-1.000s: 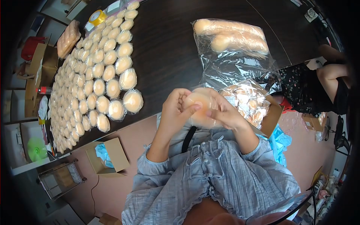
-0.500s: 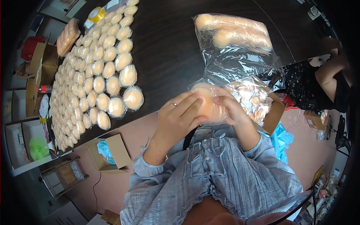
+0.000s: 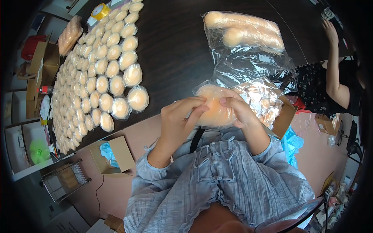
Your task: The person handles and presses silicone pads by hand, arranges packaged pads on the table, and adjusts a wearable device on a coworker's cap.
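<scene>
A beige round pad in clear plastic wrap (image 3: 211, 105) is held in front of my waist, by the table's near edge. My right hand (image 3: 241, 110) grips its right side, thumb on top and fingers underneath. My left hand (image 3: 182, 114) pinches at the left edge of the wrap with thumb and forefinger. Many similar wrapped pads (image 3: 116, 85) lie in close rows on the left of the dark table. Beyond my hands, a large clear bag (image 3: 248, 64) holds two stacks of beige pads (image 3: 252, 35).
A cardboard box (image 3: 285, 116) full of shiny wrapped pieces (image 3: 261, 101) stands right of my hands. Yellow tape (image 3: 100, 11) lies at the table's far left. Another open box (image 3: 124, 153) sits on the floor. A co-worker's arm (image 3: 332, 62) reaches over the table at right.
My left fingers have moved off the pad's face to its left edge, uncovering more of it. The co-worker's arm at right has stretched out toward the far side of the table.
</scene>
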`<action>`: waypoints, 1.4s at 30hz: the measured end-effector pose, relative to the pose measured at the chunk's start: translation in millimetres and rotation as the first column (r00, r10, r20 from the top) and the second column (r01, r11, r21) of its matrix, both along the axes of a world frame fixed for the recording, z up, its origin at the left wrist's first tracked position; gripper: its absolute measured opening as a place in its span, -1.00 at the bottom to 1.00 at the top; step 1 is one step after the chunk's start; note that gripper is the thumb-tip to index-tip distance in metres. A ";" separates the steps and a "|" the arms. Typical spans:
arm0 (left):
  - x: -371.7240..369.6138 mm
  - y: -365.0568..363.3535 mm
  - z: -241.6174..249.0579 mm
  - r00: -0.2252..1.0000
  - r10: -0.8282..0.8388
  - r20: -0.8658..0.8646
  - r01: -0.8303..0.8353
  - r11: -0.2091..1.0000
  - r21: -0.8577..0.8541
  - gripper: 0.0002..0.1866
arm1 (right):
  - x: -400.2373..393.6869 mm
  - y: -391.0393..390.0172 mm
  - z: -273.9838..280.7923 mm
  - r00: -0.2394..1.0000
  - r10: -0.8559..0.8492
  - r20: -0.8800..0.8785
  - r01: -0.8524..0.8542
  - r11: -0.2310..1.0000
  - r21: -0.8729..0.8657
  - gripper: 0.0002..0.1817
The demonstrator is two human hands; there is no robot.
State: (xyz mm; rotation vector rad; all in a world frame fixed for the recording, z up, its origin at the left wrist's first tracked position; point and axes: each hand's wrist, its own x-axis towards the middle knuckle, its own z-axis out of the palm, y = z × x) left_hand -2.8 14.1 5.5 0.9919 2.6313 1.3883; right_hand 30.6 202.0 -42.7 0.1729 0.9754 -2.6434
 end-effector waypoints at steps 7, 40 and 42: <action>-1.3 3.5 3.7 0.960 -0.133 -0.245 0.102 0.985 -0.137 -0.87 | -2.8 -2.0 7.3 0.997 -0.067 0.036 0.068 0.998 -0.013 -0.58; -2.9 -2.4 -1.1 0.998 -0.031 -0.060 0.036 0.996 0.076 -0.83 | -5.5 -1.7 -8.8 0.997 0.011 0.079 -0.007 0.999 -0.050 -0.58; -4.7 -4.3 0.5 0.985 -0.151 -0.082 0.156 0.986 0.054 -0.83 | -5.1 -1.5 -10.1 0.998 0.019 0.067 -0.015 0.998 -0.067 -0.58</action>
